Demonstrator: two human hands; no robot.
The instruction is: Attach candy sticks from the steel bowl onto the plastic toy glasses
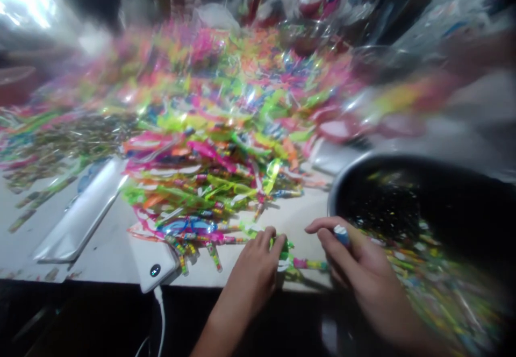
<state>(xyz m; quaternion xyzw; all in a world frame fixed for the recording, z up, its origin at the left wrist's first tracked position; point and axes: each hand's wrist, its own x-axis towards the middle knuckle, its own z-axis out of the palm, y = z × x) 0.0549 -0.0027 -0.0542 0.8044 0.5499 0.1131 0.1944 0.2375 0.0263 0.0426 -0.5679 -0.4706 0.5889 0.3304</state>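
A big heap of bright neon plastic strips (209, 152) covers the white table (100, 249). At the table's near edge my left hand (252, 273) is closed, pinching a green strip with a candy-coloured end (300, 263). My right hand (355, 265) is just to its right, fingers curled round a small blue-and-white object (341, 233), close to the same strip. Both hands sit beside the rim of a dark round bowl (342, 182).
The dark bowl at the right holds many small coloured bits (423, 271). A white power bank with a cable (155, 268) lies at the table edge. A flat white packet (80, 212) lies to the left. Plastic bags and blurred clutter fill the back.
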